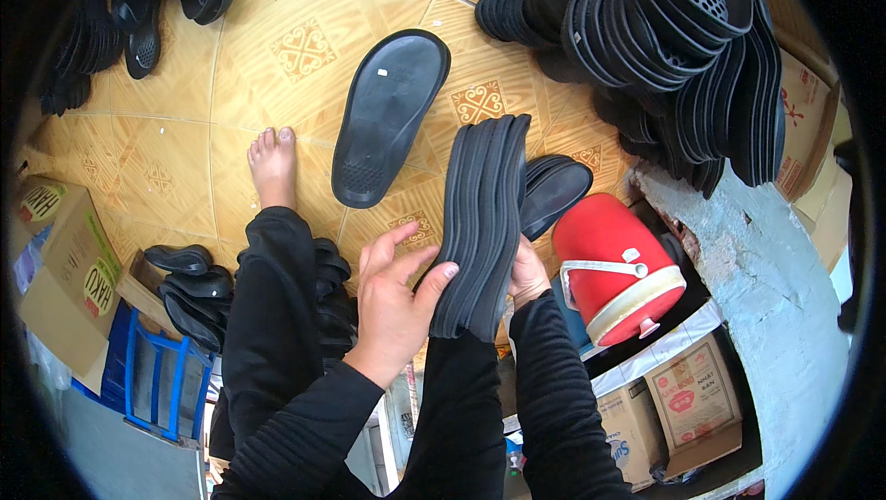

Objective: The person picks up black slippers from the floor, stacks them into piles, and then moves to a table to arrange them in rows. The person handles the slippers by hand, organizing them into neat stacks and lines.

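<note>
A stack of several black shoe soles (480, 223), pressed face to face with their wavy edges toward me, stands upright over my lap. My right hand (528, 276) grips the stack's lower right side; most of its fingers are hidden behind it. At the lower left side is my left hand (389, 302), fingers spread, its thumb lying against the edges. Beyond the stack a single black sole (390, 117) lies flat on the tiled floor, with a small white mark on it. Other black soles (556, 194) lie just right of the held stack.
Piles of black soles rise at the far right (664, 48) and far left (138, 2), with more soles (194, 288) by my left leg. A red cooler jug (618, 260) stands right. Cardboard boxes (697, 398), a blue frame (166, 375) and a rough pale wall (775, 297) surround me.
</note>
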A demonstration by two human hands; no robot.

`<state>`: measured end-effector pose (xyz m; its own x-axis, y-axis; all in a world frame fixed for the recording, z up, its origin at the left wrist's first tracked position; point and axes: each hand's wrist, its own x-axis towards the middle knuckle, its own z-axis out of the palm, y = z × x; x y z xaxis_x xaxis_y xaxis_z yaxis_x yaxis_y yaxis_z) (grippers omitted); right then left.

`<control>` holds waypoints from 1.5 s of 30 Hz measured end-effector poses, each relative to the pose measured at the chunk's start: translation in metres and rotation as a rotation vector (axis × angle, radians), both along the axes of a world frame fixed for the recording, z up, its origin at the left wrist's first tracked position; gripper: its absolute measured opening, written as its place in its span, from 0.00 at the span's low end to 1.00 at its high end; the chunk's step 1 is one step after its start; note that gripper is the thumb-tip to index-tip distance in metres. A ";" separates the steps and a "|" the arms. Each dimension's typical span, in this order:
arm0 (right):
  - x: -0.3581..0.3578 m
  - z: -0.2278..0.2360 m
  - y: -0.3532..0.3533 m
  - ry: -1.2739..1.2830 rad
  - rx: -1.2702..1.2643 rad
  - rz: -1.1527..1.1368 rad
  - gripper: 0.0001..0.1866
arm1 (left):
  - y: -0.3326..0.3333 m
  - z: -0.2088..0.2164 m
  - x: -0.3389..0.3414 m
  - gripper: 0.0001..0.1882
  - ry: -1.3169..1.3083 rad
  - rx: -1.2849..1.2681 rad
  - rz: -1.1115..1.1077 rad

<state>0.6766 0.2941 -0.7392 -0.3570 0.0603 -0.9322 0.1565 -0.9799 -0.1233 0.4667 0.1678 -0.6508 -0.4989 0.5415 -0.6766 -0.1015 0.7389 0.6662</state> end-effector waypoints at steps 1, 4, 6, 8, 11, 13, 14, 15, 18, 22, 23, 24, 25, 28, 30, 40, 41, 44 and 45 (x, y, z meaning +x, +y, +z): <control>-0.002 0.000 -0.001 0.058 -0.005 -0.019 0.27 | 0.001 0.000 0.002 0.16 -0.001 -0.012 0.028; -0.007 -0.001 -0.001 0.000 -0.009 0.032 0.28 | 0.000 -0.004 0.004 0.17 0.010 -0.004 0.028; -0.007 -0.002 0.000 0.010 -0.020 0.038 0.29 | -0.001 -0.005 0.006 0.16 0.018 -0.001 0.024; -0.007 -0.002 -0.001 0.024 -0.026 0.040 0.29 | -0.001 -0.006 0.007 0.15 0.015 0.003 0.036; -0.005 -0.002 -0.002 0.008 -0.036 0.022 0.29 | -0.001 -0.007 0.009 0.15 0.009 0.013 0.044; -0.003 -0.001 -0.002 0.008 -0.028 0.022 0.28 | 0.000 -0.008 0.009 0.14 -0.002 0.019 0.052; -0.003 -0.001 -0.002 0.009 -0.025 0.016 0.27 | 0.000 -0.008 0.009 0.14 -0.010 0.023 0.058; -0.003 -0.001 -0.001 0.023 -0.034 0.018 0.27 | 0.000 -0.008 0.008 0.13 -0.019 0.030 0.057; -0.002 -0.002 0.001 0.056 -0.056 0.031 0.27 | 0.000 -0.009 0.008 0.11 -0.018 0.039 0.068; -0.002 -0.005 0.003 0.060 -0.067 0.038 0.28 | 0.000 -0.009 0.008 0.08 -0.037 0.038 0.112; -0.002 -0.005 0.004 0.058 -0.070 0.032 0.28 | 0.000 -0.009 0.008 0.07 -0.045 0.030 0.113; -0.003 -0.005 0.004 0.056 -0.072 0.041 0.28 | 0.000 -0.008 0.007 0.06 -0.044 0.036 0.111; -0.004 -0.005 0.005 0.054 -0.075 0.049 0.29 | 0.001 -0.008 0.007 0.06 -0.054 0.022 0.114; -0.008 -0.003 0.006 0.034 -0.071 0.063 0.30 | 0.002 -0.007 0.004 0.05 -0.055 0.021 0.117; -0.011 -0.001 0.008 0.027 -0.069 0.077 0.30 | 0.003 -0.008 0.003 0.05 -0.049 0.023 0.113; -0.026 0.011 0.017 -0.047 -0.039 0.137 0.30 | -0.003 -0.010 0.011 0.15 -0.094 -0.049 0.054; -0.027 0.011 0.018 -0.068 -0.025 0.141 0.30 | -0.002 -0.010 0.012 0.17 -0.083 -0.063 0.022; -0.035 -0.001 0.020 -0.122 0.132 0.125 0.31 | 0.000 -0.010 0.018 0.21 -0.063 -0.071 -0.006; -0.039 -0.010 0.021 -0.264 0.210 0.138 0.31 | -0.001 -0.011 0.022 0.22 -0.038 -0.048 -0.006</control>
